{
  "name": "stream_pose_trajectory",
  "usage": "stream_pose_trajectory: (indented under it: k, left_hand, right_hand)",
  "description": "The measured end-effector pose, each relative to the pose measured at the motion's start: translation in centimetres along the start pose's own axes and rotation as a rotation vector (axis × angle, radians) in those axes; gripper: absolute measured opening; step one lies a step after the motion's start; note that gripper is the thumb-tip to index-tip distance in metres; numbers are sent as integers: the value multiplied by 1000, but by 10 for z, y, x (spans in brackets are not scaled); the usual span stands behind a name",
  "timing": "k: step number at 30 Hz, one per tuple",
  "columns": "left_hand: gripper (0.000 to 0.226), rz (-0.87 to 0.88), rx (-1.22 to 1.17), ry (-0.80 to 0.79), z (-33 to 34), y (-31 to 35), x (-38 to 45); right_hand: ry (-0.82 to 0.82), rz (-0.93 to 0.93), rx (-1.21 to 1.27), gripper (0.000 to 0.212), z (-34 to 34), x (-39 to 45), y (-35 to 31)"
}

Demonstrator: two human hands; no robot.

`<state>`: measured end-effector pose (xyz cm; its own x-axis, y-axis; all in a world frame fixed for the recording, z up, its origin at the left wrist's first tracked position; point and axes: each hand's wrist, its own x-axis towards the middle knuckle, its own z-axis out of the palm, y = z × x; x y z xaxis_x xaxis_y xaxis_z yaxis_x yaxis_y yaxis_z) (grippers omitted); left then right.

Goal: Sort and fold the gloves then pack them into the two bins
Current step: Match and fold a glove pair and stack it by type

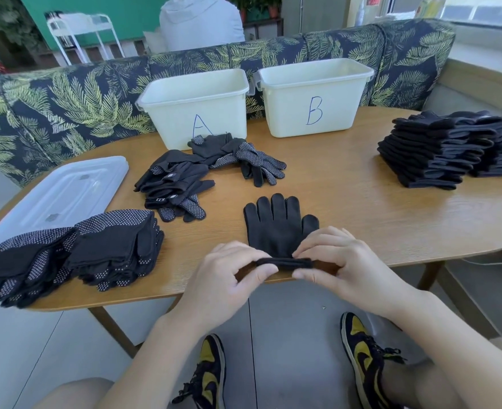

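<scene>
The plain black glove [279, 222] lies flat, fingers pointing away; left hand [229, 278] and right hand [335, 261] pinch its near cuff, equally close, so the fold likely goes forward.

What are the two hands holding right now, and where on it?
Both hands, left and right, pinch the plain black glove at its cuff, one at each end; its fingers lie flat on the table.

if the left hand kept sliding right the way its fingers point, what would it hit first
Most likely the right hand: the left hand pinches the cuff of the plain black glove, fingers aimed along it at the right fingertips pinching its other end.
</scene>
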<state>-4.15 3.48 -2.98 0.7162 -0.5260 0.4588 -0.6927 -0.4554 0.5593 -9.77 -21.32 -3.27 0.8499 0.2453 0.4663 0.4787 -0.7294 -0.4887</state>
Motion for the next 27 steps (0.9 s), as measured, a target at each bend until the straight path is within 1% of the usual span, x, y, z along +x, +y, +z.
stream_pose_trajectory:
  k: [2, 4, 5, 7, 9, 11, 14, 16, 18, 21, 22, 24, 27]
  left_hand:
    - [25, -33, -21, 43, 0, 5, 0]
    - [31, -26, -48, 81, -1, 10, 0]
    - [33, -11, -54, 80, -1, 11, 1]
    - [38, 14, -70, 55, -1, 13, 3]
    - [37, -17, -94, 34, 0, 12, 6]
    - [35, -78, -125, 48, 1, 10, 9]
    - [32, -132, -213, 70, 0, 11, 17]
    - [31, -168, -261, 92, -2, 13, 24]
    - [25, -216, -285, 102, -3, 15, 32]
    - [5, -304, -308, 91, -3, 12, 43]
    - [2, -329, -308, 93, -2, 10, 45]
    - [10, -374, -296, 102, -1, 6, 50]
    - [31, -440, -262, 85, -1, 4, 52]
  right_hand:
    - [29, 37, 50, 40, 0, 1, -4]
    - [49, 91, 116, 45, 0, 0, -8]
    - [58, 124, 164, 42, -2, 0, -10]
    - [66, 168, 253, 26, -6, 2, -13]
    - [98, 165, 273, 20, -9, 7, -15]
    - [144, 163, 275, 24, -11, 11, -14]
    - [188, 189, 293, 41, -12, 19, -10]
    - [201, 201, 306, 41, -14, 30, -11]
    - [183, 228, 338, 37, -18, 42, -11]
    - [120, 302, 402, 31, -21, 60, -4]
    - [93, 337, 413, 31, -21, 65, -1]
    - [36, 400, 399, 28, -19, 72, 8]
    - [-5, 444, 338, 22, -16, 79, 17]
